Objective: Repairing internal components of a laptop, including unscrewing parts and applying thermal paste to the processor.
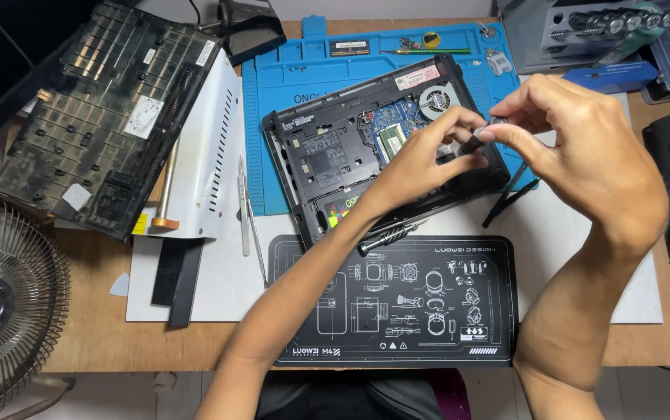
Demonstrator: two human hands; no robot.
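A pink-and-white rectangular label [417,77] sits on the top edge of the opened laptop [327,155], with a yellow-green sticker [342,210] down at its lower edge, and a white square label [144,117] lies on the removed keyboard panel [101,117] off to your left. Your left hand [428,152] comes up from below, forearm angled across the black work mat [397,303], fingers curled over the board beside the cooling fan [436,101]. Your right hand [584,148] arches in from the right, wrist bent, fingertips pinched. Both hands are closed on the small dark screwdriver [479,138], held between them just above the laptop's right side, tilted, tip pointing down at the chassis. A second screwdriver [389,235] lies loose under your left wrist, tweezers [510,198] just beside the laptop.
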